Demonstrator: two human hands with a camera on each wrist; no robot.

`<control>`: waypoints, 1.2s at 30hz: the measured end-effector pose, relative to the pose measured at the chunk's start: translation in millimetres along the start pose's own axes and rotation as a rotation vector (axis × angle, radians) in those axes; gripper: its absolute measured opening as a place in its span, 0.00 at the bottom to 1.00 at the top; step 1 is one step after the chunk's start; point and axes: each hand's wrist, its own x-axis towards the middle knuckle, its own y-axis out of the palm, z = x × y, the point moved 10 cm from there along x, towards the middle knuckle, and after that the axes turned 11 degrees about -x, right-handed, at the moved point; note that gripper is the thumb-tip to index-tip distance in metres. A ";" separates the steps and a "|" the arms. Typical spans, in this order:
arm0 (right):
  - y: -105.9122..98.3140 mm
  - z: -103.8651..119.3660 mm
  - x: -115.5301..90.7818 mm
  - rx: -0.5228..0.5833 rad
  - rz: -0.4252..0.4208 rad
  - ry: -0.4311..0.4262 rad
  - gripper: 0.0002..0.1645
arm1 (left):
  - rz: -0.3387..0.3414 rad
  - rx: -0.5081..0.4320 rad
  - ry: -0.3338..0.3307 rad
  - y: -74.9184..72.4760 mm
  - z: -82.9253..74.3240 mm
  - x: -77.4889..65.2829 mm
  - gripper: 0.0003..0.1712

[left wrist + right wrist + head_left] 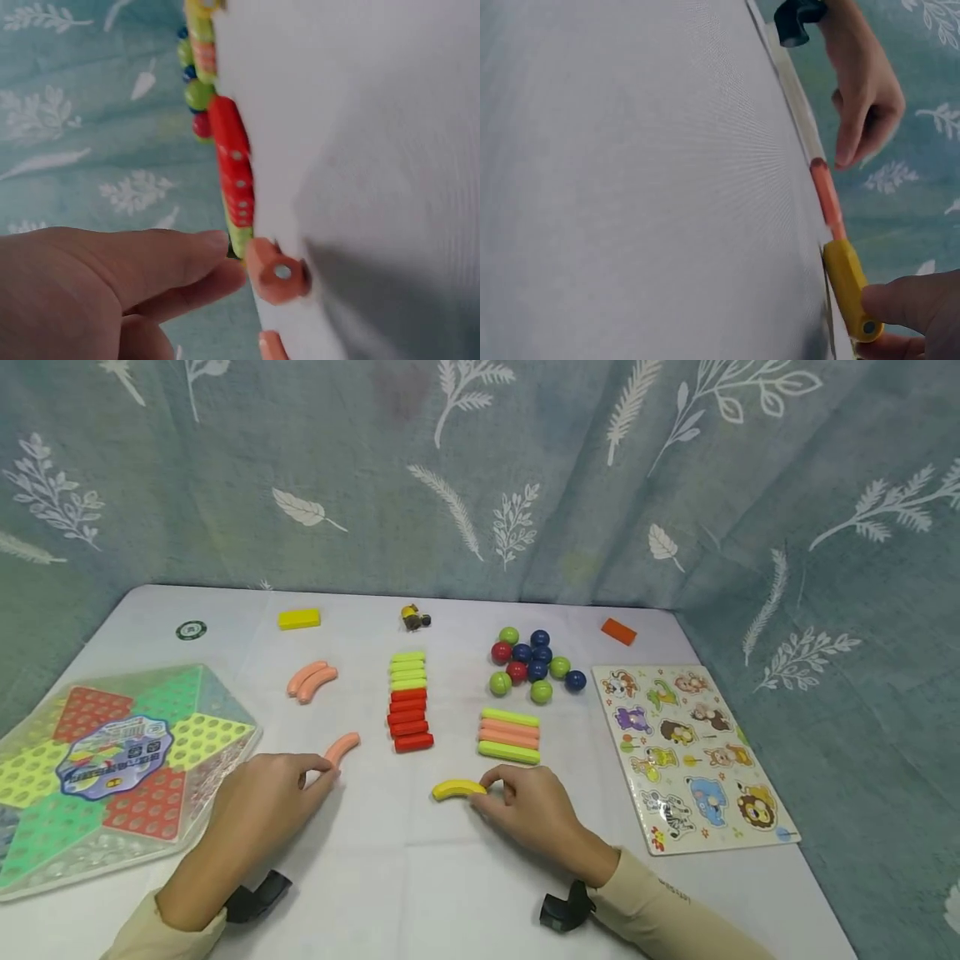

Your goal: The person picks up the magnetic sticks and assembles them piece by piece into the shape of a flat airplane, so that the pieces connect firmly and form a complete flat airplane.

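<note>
My right hand pinches the right end of a yellow curved stick between thumb and fingertips. In the right wrist view, that yellow stick has a round grey dot on its end. Just beside an orange curved stick is my left hand, its thumb and index finger extended. The left wrist view shows a gap between these fingers and the orange stick. Farther back lie two more orange curved sticks, side by side. Between the hands runs a column of red sticks and lime sticks.
Right of the column are lime and orange sticks in a stack and several coloured balls. An animal puzzle board lies right, a star-shaped game board left. Behind sit a yellow block, chip, small figure and orange block.
</note>
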 end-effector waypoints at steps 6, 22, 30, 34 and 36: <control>2.3 5.6 2.4 -0.009 -0.053 -0.057 0.20 | -0.039 -0.042 -0.031 0.6 8.3 12.6 0.21; 20.5 17.2 19.6 0.021 -0.099 -0.111 0.13 | 0.229 -0.199 -0.146 45.6 -3.7 7.0 0.17; 18.1 23.1 21.1 0.012 -0.123 -0.117 0.13 | 0.238 -0.246 -0.128 61.3 -26.7 -0.2 0.15; 18.9 25.1 20.6 0.017 -0.120 -0.125 0.14 | 0.231 -0.249 -0.134 64.1 -28.4 -1.6 0.15; 18.9 25.7 20.0 0.015 -0.121 -0.129 0.15 | 0.221 -0.245 -0.129 64.2 -29.0 -1.8 0.14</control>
